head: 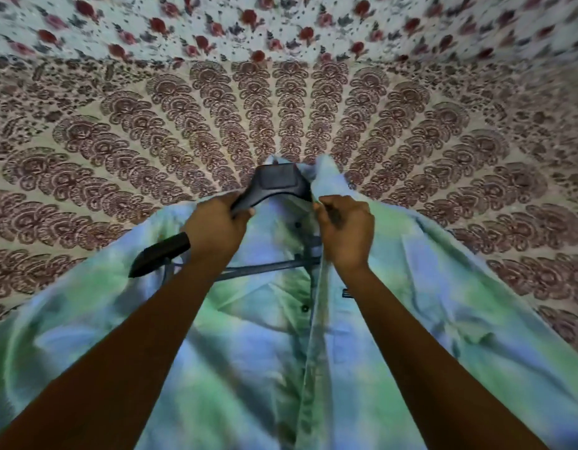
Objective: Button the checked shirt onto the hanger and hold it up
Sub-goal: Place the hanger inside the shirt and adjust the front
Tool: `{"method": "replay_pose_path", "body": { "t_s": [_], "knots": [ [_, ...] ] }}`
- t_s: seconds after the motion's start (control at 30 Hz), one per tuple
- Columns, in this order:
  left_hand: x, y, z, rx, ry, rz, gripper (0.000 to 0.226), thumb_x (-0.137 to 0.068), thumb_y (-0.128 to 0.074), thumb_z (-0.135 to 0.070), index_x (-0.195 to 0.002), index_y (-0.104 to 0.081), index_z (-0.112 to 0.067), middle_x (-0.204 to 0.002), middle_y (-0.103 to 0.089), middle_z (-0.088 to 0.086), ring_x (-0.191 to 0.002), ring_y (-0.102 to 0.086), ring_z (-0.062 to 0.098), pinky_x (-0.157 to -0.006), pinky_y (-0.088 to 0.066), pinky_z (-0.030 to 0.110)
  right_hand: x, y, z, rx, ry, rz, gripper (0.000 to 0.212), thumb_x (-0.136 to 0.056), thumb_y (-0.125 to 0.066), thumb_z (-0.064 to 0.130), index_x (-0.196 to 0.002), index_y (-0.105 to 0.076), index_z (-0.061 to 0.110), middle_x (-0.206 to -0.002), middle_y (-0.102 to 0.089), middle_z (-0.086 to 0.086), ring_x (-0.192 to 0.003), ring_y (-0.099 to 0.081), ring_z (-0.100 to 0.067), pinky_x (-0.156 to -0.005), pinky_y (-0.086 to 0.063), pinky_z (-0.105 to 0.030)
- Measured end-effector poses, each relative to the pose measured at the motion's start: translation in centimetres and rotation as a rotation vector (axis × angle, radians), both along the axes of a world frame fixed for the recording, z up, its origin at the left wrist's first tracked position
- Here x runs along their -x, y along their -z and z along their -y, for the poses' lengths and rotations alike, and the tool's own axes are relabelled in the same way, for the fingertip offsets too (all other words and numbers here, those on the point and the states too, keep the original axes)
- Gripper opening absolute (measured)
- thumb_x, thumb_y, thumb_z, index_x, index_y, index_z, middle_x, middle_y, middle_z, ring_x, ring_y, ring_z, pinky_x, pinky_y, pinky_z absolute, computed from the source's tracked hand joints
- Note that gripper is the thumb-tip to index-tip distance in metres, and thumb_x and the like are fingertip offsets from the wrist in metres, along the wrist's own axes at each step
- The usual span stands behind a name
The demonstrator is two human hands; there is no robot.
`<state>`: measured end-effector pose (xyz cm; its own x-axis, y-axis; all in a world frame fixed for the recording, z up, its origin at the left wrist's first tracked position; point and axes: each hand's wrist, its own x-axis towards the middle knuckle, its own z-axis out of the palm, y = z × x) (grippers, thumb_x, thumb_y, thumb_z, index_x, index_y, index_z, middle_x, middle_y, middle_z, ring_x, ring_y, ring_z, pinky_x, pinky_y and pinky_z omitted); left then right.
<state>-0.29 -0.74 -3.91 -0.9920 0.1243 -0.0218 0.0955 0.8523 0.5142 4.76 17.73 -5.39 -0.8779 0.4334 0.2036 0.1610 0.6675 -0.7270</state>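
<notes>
On the patterned bedspread (118, 131), the left hand (216, 225) grips the hanger (274, 183) while the right hand (344, 228) pinches the shirt (411, 287).

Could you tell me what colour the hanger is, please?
The hanger is dark grey-blue, seen in the head view.

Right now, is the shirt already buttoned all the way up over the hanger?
No, the shirt front is open, its right edge pulled aside by the right hand, leaving the hanger exposed.

Bedspread (281, 108) beyond the shirt (248, 368) lies open — unobstructed.
</notes>
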Motion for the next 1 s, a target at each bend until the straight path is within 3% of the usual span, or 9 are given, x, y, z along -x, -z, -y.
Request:
{"method": "replay_pose_path", "body": {
  "t_s": [0.17, 0.27, 0.37, 0.5, 0.57, 0.67, 0.73, 0.83, 1.0],
  "knots": [
    [-0.4, 0.9, -7.2, 0.091, 0.026, 0.037, 0.027, -0.09, -0.054, -0.035, -0.112, -0.063, -0.023, -0.095, -0.068, 0.014, -0.09, -0.063, 0.038, -0.067, -0.048, 0.036, 0.4, 0.7, -1.0, 0.023, -0.15, 0.033, 0.031, -0.082, -0.052, 0.04, -0.094, -0.072, 0.02, -0.091, -0.073, -0.006, -0.088, -0.065, -0.033, -0.078, -0.051, -0.045],
    [-0.7, 1.4, -9.1, 0.123, 0.015, 0.041, 0.023, -0.092, -0.048, -0.03, -0.107, -0.064, -0.021, -0.097, -0.067, 0.015, -0.09, -0.062, 0.039, -0.064, -0.042, 0.033, 0.0, 0.6, -2.5, 0.08, -0.185, 0.002, 0.044, -0.084, -0.043, 0.047, -0.099, -0.071, 0.017, -0.098, -0.073, -0.006, -0.092, -0.066, -0.029, -0.082, -0.052, -0.037],
    [-0.7, 1.9, -8.8, 0.114, 0.042, 0.013, 0.025, -0.094, -0.044, -0.024, -0.112, -0.063, -0.021, -0.096, -0.067, 0.016, -0.088, -0.061, 0.04, -0.061, -0.036, 0.031, -0.4, 0.8, -4.8, -0.112, -0.097, -0.063, 0.038, -0.084, -0.044, 0.035, -0.107, -0.066, 0.015, -0.108, -0.068, -0.008, -0.1, -0.061, -0.031, -0.088, -0.039, -0.032],
    [-0.1, 1.6, -8.1, 0.104, 0.05, -0.028, 0.026, -0.094, -0.047, -0.027, -0.114, -0.063, -0.022, -0.097, -0.068, 0.016, -0.089, -0.062, 0.039, -0.063, -0.041, 0.032, -0.1, 1.3, -7.8, -0.389, -0.021, 0.234, 0.054, -0.081, -0.056, 0.033, -0.131, -0.046, 0.014, -0.124, -0.057, -0.013, -0.115, -0.048, -0.033, -0.093, -0.034, -0.037],
    [0.2, 1.4, -8.1, 0.08, 0.056, -0.024, 0.027, -0.093, -0.05, -0.032, -0.115, -0.063, -0.024, -0.099, -0.069, 0.014, -0.092, -0.063, 0.038, -0.069, -0.047, 0.035, 0.3, 1.5, -8.7, -0.387, -0.051, 0.364, 0.052, -0.085, -0.058, 0.03, -0.132, -0.045, 0.014, -0.121, -0.058, -0.017, -0.112, -0.051, -0.036, -0.092, -0.038, -0.039],
    [0.4, 1.1, -8.0, 0.0, 0.125, -0.068, 0.028, -0.09, -0.053, -0.032, -0.115, -0.063, -0.021, -0.101, -0.07, 0.013, -0.094, -0.063, 0.035, -0.075, -0.052, 0.039, 0.8, 1.4, -9.1, -0.268, -0.022, 0.322, 0.037, -0.087, -0.056, 0.02, -0.123, -0.054, 0.012, -0.116, -0.061, -0.019, -0.108, -0.055, -0.038, -0.085, -0.044, -0.041],
    [-0.4, 0.5, -7.3, -0.088, 0.191, -0.229, 0.028, -0.087, -0.054, -0.024, -0.11, -0.065, -0.013, -0.103, -0.068, 0.014, -0.096, -0.061, 0.035, -0.079, -0.051, 0.043, 0.8, 1.7, -9.3, -0.283, -0.025, 0.291, 0.035, -0.088, -0.052, 0.016, -0.122, -0.054, 0.008, -0.115, -0.06, -0.022, -0.106, -0.054, -0.041, -0.083, -0.044, -0.042],
    [-4.5, 0.5, -5.5, -0.188, 0.268, -0.404, 0.013, -0.087, -0.055, -0.015, -0.093, -0.066, -0.009, -0.087, -0.067, 0.01, -0.078, -0.061, 0.03, -0.067, -0.049, 0.033, 0.9, 2.3, -9.8, -0.312, -0.041, 0.279, 0.035, -0.088, -0.049, 0.013, -0.122, -0.054, 0.006, -0.112, -0.061, -0.026, -0.1, -0.056, -0.043, -0.078, -0.044, -0.042],
    [-11.1, 4.6, -3.3, -0.176, 0.152, -0.268, 0.022, -0.087, -0.048, -0.027, -0.081, -0.067, -0.016, -0.061, -0.062, 0.0, -0.053, -0.058, 0.018, -0.056, -0.037, 0.014, 1.0, 2.6, -9.9, -0.269, -0.028, 0.253, 0.032, -0.089, -0.049, 0.011, -0.119, -0.056, 0.007, -0.11, -0.063, -0.026, -0.098, -0.057, -0.044, -0.075, -0.046, -0.041]
  ]
}}
